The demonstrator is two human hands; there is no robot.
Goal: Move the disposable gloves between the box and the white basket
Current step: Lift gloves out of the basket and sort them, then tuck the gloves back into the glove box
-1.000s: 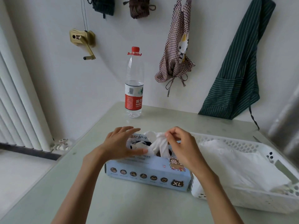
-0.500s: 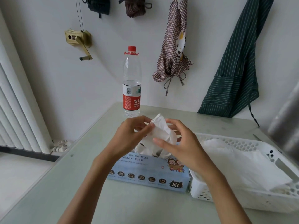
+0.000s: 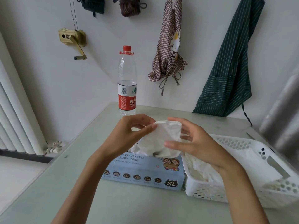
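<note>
while both hands pinch glove (image 3: 163, 135) over box (image 3: 144, 173), left hand (image 3: 129, 135) and right hand (image 3: 194, 143) clamped on it; basket (image 3: 242, 143) right of fingers, right hand nearer.

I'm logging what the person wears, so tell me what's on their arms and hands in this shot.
Nothing is worn. The left hand and right hand are bare, with no gloves, rings, watch or bracelets showing. Both forearms are uncovered down to the bottom edge of the picture, with no sleeves in view. The fingernails look short and unpainted.
</note>
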